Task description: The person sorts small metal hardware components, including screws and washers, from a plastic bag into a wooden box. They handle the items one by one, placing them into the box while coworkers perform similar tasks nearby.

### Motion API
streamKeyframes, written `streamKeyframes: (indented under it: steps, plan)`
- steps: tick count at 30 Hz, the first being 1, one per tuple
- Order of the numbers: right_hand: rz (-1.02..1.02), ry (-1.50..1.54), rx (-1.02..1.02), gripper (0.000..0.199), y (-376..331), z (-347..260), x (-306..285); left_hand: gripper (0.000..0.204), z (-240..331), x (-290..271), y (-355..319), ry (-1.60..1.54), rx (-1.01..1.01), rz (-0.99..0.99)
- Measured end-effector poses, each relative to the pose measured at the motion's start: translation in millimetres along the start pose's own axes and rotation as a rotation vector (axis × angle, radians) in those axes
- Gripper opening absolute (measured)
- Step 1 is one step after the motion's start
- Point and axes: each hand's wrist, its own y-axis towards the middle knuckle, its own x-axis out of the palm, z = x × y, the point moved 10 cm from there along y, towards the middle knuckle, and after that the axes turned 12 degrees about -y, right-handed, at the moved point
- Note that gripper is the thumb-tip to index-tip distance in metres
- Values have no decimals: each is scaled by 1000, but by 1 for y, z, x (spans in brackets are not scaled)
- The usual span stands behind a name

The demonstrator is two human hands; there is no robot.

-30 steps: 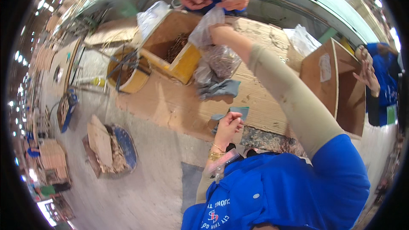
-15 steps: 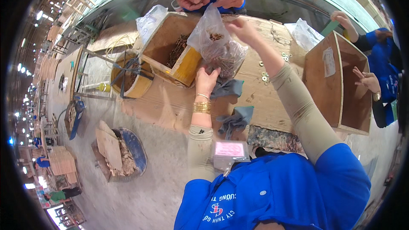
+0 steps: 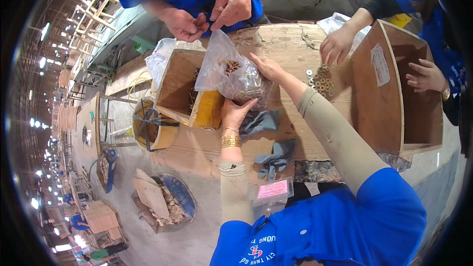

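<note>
A clear plastic bag of screws (image 3: 250,84) leans against a wooden box (image 3: 207,111) with a yellow side. My left hand (image 3: 235,113) cups the bag from its near side, thumb spread along the bottom. Against the bag's right side lies my right hand (image 3: 267,67), so the bag is held between both hands. A co-worker's hands (image 3: 229,7) pinch the top of the bag from across the table. More brown screws (image 3: 193,88) show inside the box. Grey gloves (image 3: 261,122) lie just below the bag.
Metal washers (image 3: 322,83) sit on the cardboard-covered table (image 3: 290,34), with another person's hand (image 3: 337,44) over them. An open wooden box (image 3: 377,98) stands at right. At left are a round yellow container (image 3: 165,135) and a blue bin of scraps (image 3: 180,189).
My right hand has come down and left onto the bag. The co-worker at right has reached to the washers, now gathered closer together. The view has shifted.
</note>
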Motion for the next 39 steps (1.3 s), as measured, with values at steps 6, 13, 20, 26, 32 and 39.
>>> streamKeyframes:
  steps: [6, 13, 20, 26, 32, 39]
  plan:
    - [102, -58, 166, 73, -17, 14, -5, 46, 12, 17, -4, -233, -54, -106]
    - [100, 86, 363, 77, -49, 39, 0, 40, 30, 23, -9, -212, -66, -207]
    - [-164, 828, 433, 78, -78, 48, 37, 52, 102, 34, -3, 509, -23, -339]
    - [-294, 1153, 455, 69, -123, 35, 40, 53, 107, 69, 19, 664, -93, -534]
    - [-281, 1132, 543, 65, -144, 46, 36, 38, 74, 88, 24, 344, -266, -674]
    - [-221, 1469, 449, 56, -142, 38, 41, 37, 102, 91, 19, 296, -142, -654]
